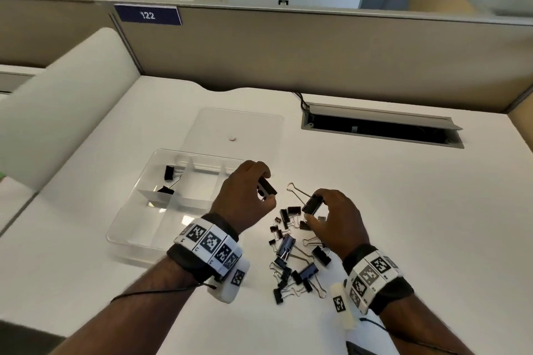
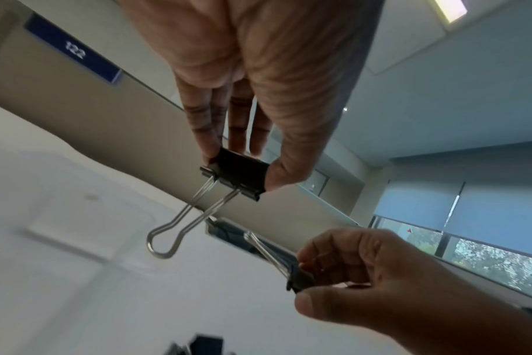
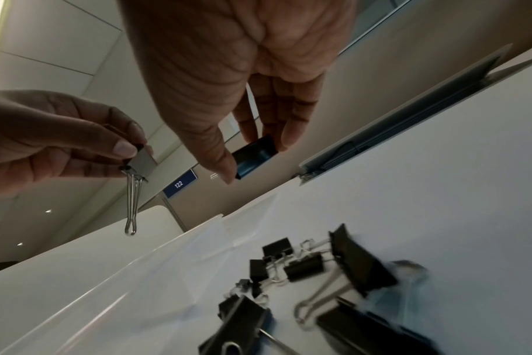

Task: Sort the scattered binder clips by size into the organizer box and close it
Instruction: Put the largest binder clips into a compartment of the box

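A clear organizer box (image 1: 121, 228) lies open on the white desk, with its lid (image 1: 236, 124) flat behind it. Two black clips (image 1: 170, 173) sit in its far left compartments. My left hand (image 1: 264, 192) is just right of the box and pinches a large black binder clip (image 2: 239, 175) by its body, wire handles hanging down. My right hand (image 1: 313, 210) pinches another large clip (image 3: 252, 156) above the scattered pile of clips (image 1: 291, 253). The pile holds several black clips of different sizes.
An open cable tray (image 1: 380, 130) is cut into the desk at the back right. A beige partition (image 1: 288, 49) with a blue number plate (image 1: 147, 15) runs behind the desk. A white side panel (image 1: 66, 101) stands at the left.
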Action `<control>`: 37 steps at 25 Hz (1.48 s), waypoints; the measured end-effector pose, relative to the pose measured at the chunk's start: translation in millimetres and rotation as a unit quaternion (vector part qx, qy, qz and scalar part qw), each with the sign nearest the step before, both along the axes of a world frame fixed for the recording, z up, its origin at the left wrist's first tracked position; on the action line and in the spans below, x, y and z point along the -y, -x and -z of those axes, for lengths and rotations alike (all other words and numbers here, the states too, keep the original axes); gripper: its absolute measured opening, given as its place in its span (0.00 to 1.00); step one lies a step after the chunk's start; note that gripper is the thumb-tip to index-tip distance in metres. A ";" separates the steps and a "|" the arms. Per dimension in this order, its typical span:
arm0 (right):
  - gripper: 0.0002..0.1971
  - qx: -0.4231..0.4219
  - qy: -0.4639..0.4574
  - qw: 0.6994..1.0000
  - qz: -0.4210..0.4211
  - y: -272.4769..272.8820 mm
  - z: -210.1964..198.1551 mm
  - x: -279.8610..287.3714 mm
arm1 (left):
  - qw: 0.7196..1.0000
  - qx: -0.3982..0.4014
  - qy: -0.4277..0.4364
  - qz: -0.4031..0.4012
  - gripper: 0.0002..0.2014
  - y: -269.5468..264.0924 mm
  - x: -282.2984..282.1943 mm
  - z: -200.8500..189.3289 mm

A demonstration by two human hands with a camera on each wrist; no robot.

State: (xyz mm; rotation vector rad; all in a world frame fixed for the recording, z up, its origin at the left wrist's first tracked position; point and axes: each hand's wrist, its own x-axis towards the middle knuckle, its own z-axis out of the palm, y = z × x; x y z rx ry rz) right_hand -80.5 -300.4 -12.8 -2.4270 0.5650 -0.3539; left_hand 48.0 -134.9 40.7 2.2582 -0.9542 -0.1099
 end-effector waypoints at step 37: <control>0.10 -0.034 0.058 0.990 -0.126 -189.5 -27.8 -149.2 | 0.980 -0.041 -0.167 -0.102 0.16 -220.6 -146.8 49.8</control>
